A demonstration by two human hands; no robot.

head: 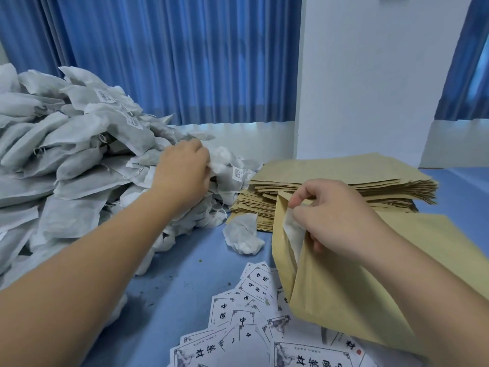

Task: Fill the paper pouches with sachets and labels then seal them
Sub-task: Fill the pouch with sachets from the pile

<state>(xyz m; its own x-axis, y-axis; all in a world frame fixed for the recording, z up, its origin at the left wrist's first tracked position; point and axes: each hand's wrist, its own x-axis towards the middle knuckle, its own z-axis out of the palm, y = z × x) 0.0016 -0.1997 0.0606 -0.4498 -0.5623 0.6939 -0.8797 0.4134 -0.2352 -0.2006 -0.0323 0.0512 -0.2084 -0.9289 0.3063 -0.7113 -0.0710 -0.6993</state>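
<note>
Pouch (330,300): brown paper, held up off the bench at four o'clock in the view. Its mouth tilts toward eleven o'clock and gapes, and something white shows inside; sachet or lining, I cannot tell.
Right hand (336,221): at the pouch's mouth, thumb and curled fingers pinching the near lip and holding it apart from the far one.
Left hand (182,173): out at ten o'clock from the pouch, arm stretched across the bench, fingers curled round a white sachet (225,160) at the pile's three o'clock edge.
Sachet pile (66,154): big grey-white heap filling the view from nine to ten o'clock. A few sachets carry small printed tags and strings.
Loose sachet (243,237): crumpled and lying alone on the bench, just beside the pouch at its nine o'clock, against the near corner of the stack.
Pouch stack (344,181): flat brown pouches, fanned out, at twelve o'clock from the right hand and behind the held pouch.
Labels (238,313): white slips with black characters, scattered and overlapping at six o'clock. Some are tucked under the held pouch's lower end.
Bench (172,300): blue top, with small dark crumbs near the labels.
Curtain (158,62): blue pleats at twelve o'clock, behind the pile.
Wall (370,75): pale column at one o'clock, behind the stack.
</note>
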